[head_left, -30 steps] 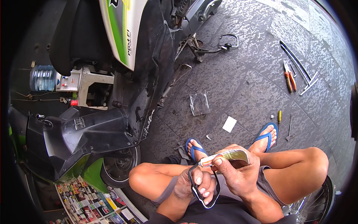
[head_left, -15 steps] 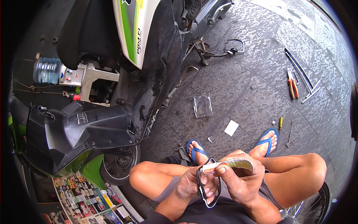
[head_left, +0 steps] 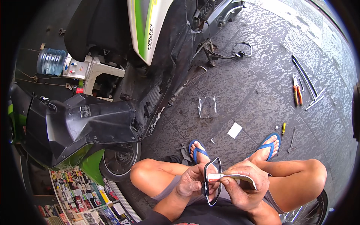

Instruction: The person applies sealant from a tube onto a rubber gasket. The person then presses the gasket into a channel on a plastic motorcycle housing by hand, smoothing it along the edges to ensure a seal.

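A thin black loop [head_left: 206, 184] is grasped by the left hand [head_left: 190, 182], at its fingers. A partly flattened tube [head_left: 215, 177] is pinched in the right hand [head_left: 248, 186], its left end held at the loop; contact cannot be told.

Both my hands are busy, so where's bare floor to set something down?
There's a wide bare patch of floor between the plastic bag and the pliers, beyond the white card. It's crowded beside your right sandal, around the screwdriver and thin rod, and by the pliers, next to the black strip.
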### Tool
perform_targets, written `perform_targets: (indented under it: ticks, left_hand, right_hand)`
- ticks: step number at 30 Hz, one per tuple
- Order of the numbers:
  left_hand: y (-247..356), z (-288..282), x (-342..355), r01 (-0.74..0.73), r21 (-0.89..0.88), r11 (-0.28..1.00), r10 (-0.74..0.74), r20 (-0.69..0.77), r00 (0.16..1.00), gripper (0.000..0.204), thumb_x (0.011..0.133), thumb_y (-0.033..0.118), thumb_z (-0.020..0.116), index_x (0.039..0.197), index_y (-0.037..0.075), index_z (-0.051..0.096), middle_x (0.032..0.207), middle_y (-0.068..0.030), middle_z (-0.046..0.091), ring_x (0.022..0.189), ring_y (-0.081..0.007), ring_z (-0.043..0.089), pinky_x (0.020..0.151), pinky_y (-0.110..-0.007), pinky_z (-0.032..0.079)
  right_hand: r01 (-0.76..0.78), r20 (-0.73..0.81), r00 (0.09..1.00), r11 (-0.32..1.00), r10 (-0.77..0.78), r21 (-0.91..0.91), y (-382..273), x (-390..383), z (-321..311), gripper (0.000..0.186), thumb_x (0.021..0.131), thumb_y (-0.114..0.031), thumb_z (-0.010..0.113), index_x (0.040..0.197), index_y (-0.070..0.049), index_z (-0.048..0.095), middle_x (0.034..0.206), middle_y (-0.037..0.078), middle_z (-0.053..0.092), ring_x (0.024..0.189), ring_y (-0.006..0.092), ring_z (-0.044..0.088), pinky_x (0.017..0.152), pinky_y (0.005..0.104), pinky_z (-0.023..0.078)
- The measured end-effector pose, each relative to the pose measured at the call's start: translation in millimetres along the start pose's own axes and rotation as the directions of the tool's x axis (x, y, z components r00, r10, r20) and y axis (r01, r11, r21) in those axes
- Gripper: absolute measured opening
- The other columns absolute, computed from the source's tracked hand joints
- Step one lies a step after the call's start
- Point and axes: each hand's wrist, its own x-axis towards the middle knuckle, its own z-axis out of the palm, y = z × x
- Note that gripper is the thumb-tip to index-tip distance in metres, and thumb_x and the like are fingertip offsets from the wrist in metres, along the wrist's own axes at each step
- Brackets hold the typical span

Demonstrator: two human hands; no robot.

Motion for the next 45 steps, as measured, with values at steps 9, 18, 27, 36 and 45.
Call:
perform_targets:
  ticks: [9, 18, 27, 36, 45]
  left_hand:
    - [5, -4, 0, -0.005, 0.014, 1.000, 0.005, -0.003, 1.000, 0.029, 0.093, 0.021, 0.069, 0.109, 0.001, 0.054, 0.097, -0.0145, 0.056, 0.083, -0.0239, 0.060, 0.059, -0.037, 0.057]
    - [5, -9, -10, 0.026, 0.035, 0.999, -0.024, -0.071, 0.997, 0.034, 0.092, 0.020, 0.070, 0.114, 0.000, 0.052, 0.098, -0.0182, 0.061, 0.083, -0.0243, 0.064, 0.064, -0.038, 0.059]
    - [4, -13, -9, 0.018, 0.014, 1.000, -0.018, -0.010, 1.000, 0.034, 0.093, 0.011, 0.066, 0.117, -0.005, 0.049, 0.091, -0.0191, 0.059, 0.081, -0.0268, 0.063, 0.057, -0.040, 0.063]
    - [6, -11, -6, -0.033, 0.025, 0.999, 0.033, 0.025, 0.999, 0.060, 0.093, 0.015, 0.067, 0.141, 0.003, 0.034, 0.098, -0.0195, 0.058, 0.081, -0.0261, 0.062, 0.058, -0.034, 0.059]
    - [6, -15, -5, -0.030, 0.032, 0.999, 0.029, 0.038, 0.999, 0.062, 0.093, 0.017, 0.067, 0.143, 0.002, 0.033, 0.094, -0.0195, 0.058, 0.079, -0.0271, 0.061, 0.056, -0.034, 0.060]
  right_hand:
    - [0.172, 0.029, 0.985, 0.978, -0.169, -0.116, -2, -8, 3, 0.020, 0.066, 0.003, 0.079, 0.083, -0.002, 0.069, 0.073, 0.012, 0.069, 0.063, 0.0207, 0.068, 0.057, 0.0287, 0.055]
    - [0.215, 0.034, 0.977, 0.959, -0.213, -0.186, 9, -10, 3, 0.028, 0.068, 0.003, 0.081, 0.093, -0.003, 0.070, 0.079, 0.010, 0.070, 0.065, 0.0219, 0.070, 0.056, 0.0292, 0.056]
    - [0.198, -0.024, 0.977, 0.948, -0.210, -0.248, 10, 0, 6, 0.026, 0.070, 0.004, 0.081, 0.091, -0.002, 0.069, 0.077, 0.010, 0.070, 0.065, 0.0212, 0.069, 0.056, 0.0288, 0.055]
    - [0.072, -0.110, 0.989, 0.975, -0.097, -0.210, 20, 0, 6, 0.021, 0.071, 0.006, 0.079, 0.088, 0.000, 0.068, 0.078, 0.013, 0.071, 0.067, 0.0230, 0.070, 0.060, 0.0298, 0.055]
    - [0.096, -0.112, 0.987, 0.986, -0.112, -0.136, 16, 2, 6, 0.020, 0.072, 0.006, 0.078, 0.089, 0.001, 0.069, 0.079, 0.012, 0.071, 0.066, 0.0230, 0.069, 0.060, 0.0310, 0.054]
